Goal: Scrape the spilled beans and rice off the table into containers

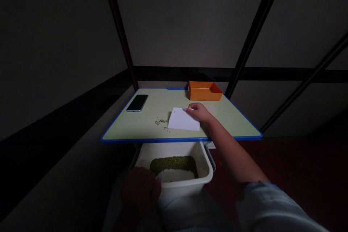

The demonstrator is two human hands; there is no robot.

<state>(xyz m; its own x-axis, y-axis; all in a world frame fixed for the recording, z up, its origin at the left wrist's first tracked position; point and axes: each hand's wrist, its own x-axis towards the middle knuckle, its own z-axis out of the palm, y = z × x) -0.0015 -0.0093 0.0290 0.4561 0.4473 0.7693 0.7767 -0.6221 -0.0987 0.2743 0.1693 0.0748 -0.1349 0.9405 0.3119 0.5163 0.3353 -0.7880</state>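
My right hand (199, 111) pinches the upper right edge of a white sheet of paper (182, 121), thumb on top. The sheet is tilted over the tabletop near its front edge. Beside its left edge lie scattered small dark green grains (162, 121), some perhaps hidden under it. Below the table's front edge is a white plastic tub (204, 166), with a heap of green grains (174, 162) along its far side and bare floor nearer me. In dim light, my left hand (141, 188) is closed over the tub's near left rim.
The small table (119, 127) has a pale top with a blue edge. A dark-screened phone (137, 102) lies at its left. An orange open box (205, 91) stands at the back right. Panelled walls (185, 25) rise behind and at the left; the floor (288, 166) is dark red.
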